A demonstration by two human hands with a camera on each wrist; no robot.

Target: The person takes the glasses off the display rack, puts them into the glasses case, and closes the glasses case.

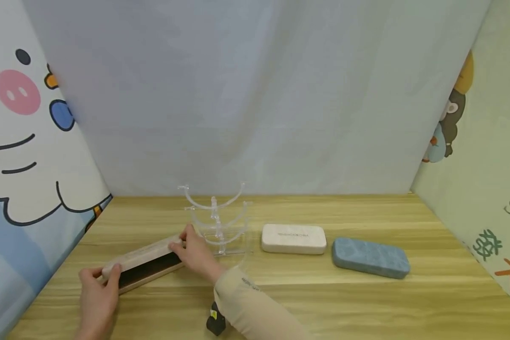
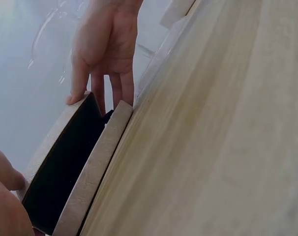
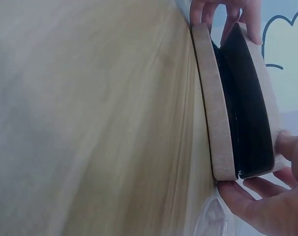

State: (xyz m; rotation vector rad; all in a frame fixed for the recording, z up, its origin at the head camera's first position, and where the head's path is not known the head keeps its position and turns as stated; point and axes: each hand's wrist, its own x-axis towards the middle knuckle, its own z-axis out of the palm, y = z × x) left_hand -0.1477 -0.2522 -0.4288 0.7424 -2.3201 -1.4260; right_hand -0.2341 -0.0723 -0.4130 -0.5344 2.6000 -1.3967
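A pinkish-beige glasses case [image 1: 142, 253] with a dark lining rests on the table at the left, its lid partly raised. My left hand [image 1: 98, 298] grips the case's left end, thumb on the lid. At the other end my right hand [image 1: 199, 255] pinches the lid, with its thumb on the outside. In the right wrist view the long opening of the case [image 3: 215, 108] shows between both hands. Whether anything lies in the dark interior I cannot tell. Just behind my right hand stands a clear tiered display stand [image 1: 216, 219].
Right of the stand lies a closed white glasses case [image 1: 294, 238], and farther right a closed blue one [image 1: 370, 257]. A small black object with a yellow mark [image 1: 216, 321] sits by my right sleeve. Cloth walls [image 1: 255, 118] border the wooden table [image 1: 323, 307].
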